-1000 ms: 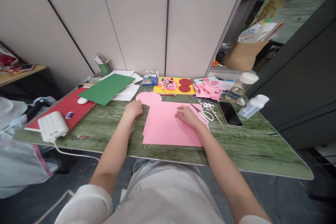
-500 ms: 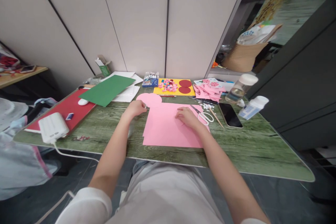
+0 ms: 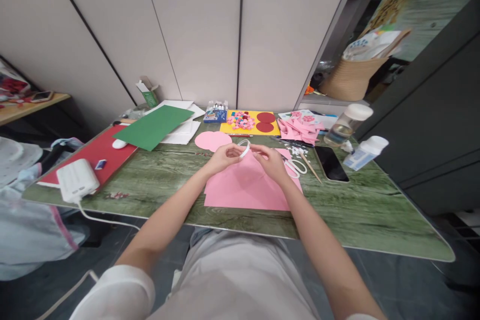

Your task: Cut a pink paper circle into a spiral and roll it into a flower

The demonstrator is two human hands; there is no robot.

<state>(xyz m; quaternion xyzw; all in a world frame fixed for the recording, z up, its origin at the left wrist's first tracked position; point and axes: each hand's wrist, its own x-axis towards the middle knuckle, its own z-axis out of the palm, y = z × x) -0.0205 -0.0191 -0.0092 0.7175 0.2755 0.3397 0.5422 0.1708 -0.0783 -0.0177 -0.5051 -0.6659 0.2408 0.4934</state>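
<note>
A thin white ring, which looks like a roll of tape point(image 3: 245, 149), is held up over the pink paper. My left hand point(image 3: 225, 158) is closed on its left side. Touching its right edge are the bent fingertips of my right hand point(image 3: 270, 161); a small gap shows between thumb and forefinger. Beneath both hands lie stacked pink sheets point(image 3: 247, 195). Two pink paper circles point(image 3: 205, 140) overlap just beyond my left hand. White-handled scissors point(image 3: 297, 168) rest to the right of my right hand, their blades partly hidden.
Along the back, yellow card point(image 3: 249, 130) bears pom-poms and two red circles. Pink scraps point(image 3: 300, 130), a phone point(image 3: 332, 164) and two bottles point(image 3: 347, 122) stand or lie to the right. On the left are green paper point(image 3: 153, 127), red paper point(image 3: 107, 145) and a white power bank point(image 3: 77, 180).
My left hand has moved right from beside the pink circles, bringing the white ring over the pink sheets. The right hand has lifted off the paper to meet it.
</note>
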